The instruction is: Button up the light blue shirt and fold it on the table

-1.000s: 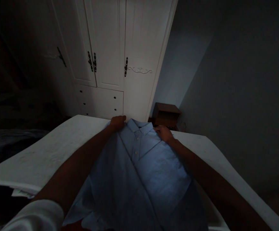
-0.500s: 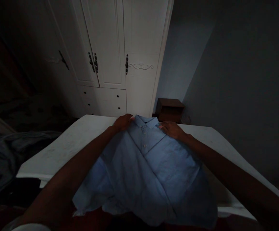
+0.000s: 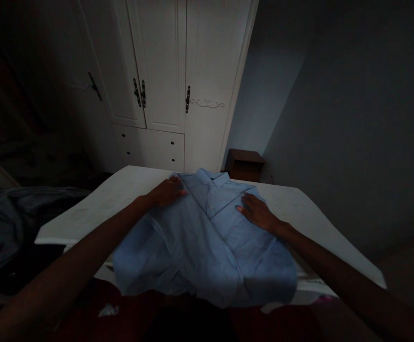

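A light blue button-up shirt (image 3: 207, 237) lies spread on a white table (image 3: 121, 199), collar at the far side and lower part hanging over the near edge. Its sleeves are folded crosswise over the front, leaving the collar and top buttons showing. My left hand (image 3: 167, 191) rests on the left shoulder of the shirt, fingers stretched out. On the right side of the chest lies my right hand (image 3: 258, 211), palm down with fingers spread. Neither hand has cloth gripped in it.
Beyond the table stands a white wardrobe (image 3: 164, 61) with dark handles and drawers. A small brown open-fronted cabinet (image 3: 245, 162) sits at the back right. Dark grey fabric (image 3: 0, 228) is heaped to the left of the table.
Both hands have come away from beside the collar, moving outward and nearer to me, and now lie flat on the cloth. The shoulders of the shirt show more fully on the table.
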Demonstrator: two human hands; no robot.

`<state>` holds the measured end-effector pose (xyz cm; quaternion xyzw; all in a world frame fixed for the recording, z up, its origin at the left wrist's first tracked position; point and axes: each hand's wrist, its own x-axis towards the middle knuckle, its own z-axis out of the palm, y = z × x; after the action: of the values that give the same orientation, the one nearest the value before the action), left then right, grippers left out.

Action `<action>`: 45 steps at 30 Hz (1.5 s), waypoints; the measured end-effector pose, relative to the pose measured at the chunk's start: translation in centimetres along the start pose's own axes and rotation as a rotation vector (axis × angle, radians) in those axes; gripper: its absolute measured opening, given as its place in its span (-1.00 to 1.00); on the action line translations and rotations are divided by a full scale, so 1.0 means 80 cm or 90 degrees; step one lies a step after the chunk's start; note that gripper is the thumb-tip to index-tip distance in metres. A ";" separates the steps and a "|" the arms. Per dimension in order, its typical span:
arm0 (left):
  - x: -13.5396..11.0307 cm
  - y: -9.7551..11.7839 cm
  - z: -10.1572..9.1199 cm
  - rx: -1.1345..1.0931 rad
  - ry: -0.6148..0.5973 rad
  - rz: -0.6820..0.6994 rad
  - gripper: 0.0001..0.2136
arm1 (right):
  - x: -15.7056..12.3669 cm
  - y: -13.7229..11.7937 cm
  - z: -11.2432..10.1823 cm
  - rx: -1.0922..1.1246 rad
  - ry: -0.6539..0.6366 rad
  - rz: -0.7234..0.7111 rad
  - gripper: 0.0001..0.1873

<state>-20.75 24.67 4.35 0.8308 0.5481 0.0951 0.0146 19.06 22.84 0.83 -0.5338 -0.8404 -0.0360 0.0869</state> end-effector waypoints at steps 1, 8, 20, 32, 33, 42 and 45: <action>-0.005 0.001 0.002 -0.010 0.008 -0.008 -0.36 | -0.006 0.000 0.000 0.001 0.001 -0.002 -0.21; -0.030 0.005 0.018 -0.086 0.138 -0.137 -0.44 | -0.030 -0.006 0.005 0.022 -0.010 -0.022 -0.17; -0.071 0.095 0.005 -0.010 0.028 0.043 -0.40 | -0.032 -0.014 0.001 0.020 -0.039 -0.019 -0.21; -0.080 0.092 0.030 -0.045 0.055 -0.004 -0.37 | -0.029 -0.012 0.002 -0.008 -0.063 0.000 -0.16; -0.083 0.089 0.026 -0.047 0.084 -0.016 -0.40 | -0.029 -0.011 0.004 -0.011 -0.064 -0.002 -0.16; -0.151 0.022 -0.020 0.001 0.034 -0.213 -0.55 | -0.021 0.004 0.018 -0.030 -0.059 -0.032 -0.21; -0.175 0.001 -0.014 -0.029 0.051 -0.200 -0.47 | -0.016 0.010 0.020 -0.031 -0.064 -0.052 -0.23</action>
<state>-26.22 11.73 3.46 0.7297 0.6694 0.1368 0.0262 20.14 22.27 -1.03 -0.5021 -0.8636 -0.0333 0.0297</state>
